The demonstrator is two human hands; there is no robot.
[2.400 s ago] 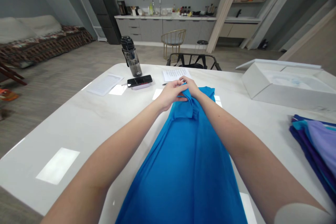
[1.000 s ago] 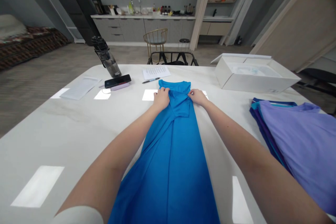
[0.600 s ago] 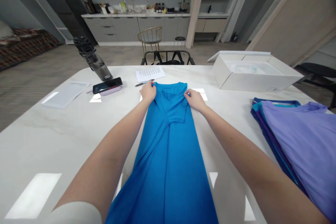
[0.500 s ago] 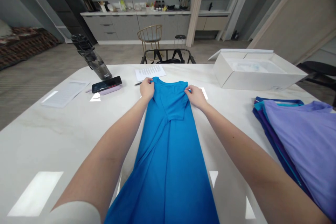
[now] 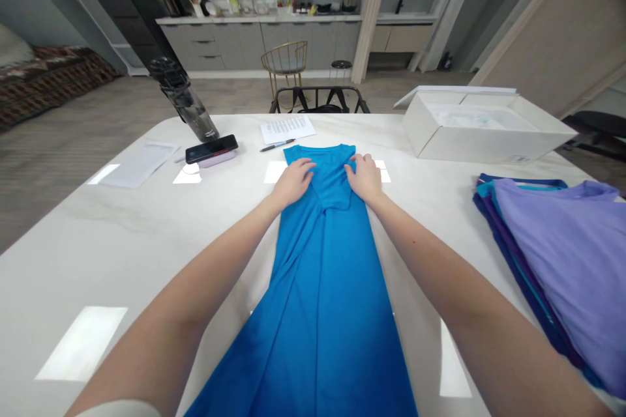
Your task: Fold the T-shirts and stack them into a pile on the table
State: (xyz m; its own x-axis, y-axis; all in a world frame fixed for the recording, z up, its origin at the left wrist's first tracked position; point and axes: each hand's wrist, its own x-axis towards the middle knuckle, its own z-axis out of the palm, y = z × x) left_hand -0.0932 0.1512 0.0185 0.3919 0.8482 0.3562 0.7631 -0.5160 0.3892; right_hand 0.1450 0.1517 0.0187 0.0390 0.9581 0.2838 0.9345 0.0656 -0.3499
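A blue T-shirt (image 5: 337,273) lies lengthwise on the white table, its sides folded inward and its collar at the far end. One short sleeve rests flat across the upper part, and loose creases run down the left side. My left hand (image 5: 295,182) lies on the upper left of the shirt with its fingers stretched out. At the upper right edge, my right hand (image 5: 364,177) touches the cloth beside the sleeve, fingers apart. Neither hand pinches the fabric. The near end of the shirt runs out of view.
Folded shirts, a purple one (image 5: 562,241) on top, are stacked at the right. Behind them stands an open white box (image 5: 489,137). A printed sheet (image 5: 288,128), a pen (image 5: 277,145), a phone (image 5: 212,148), a water bottle (image 5: 193,111) and papers (image 5: 141,164) lie toward the far left.
Both hands first worked together at the folded sleeve, then spread apart and held the shirt's top corners. Now both have let go; my left hand has moved inward onto the cloth.
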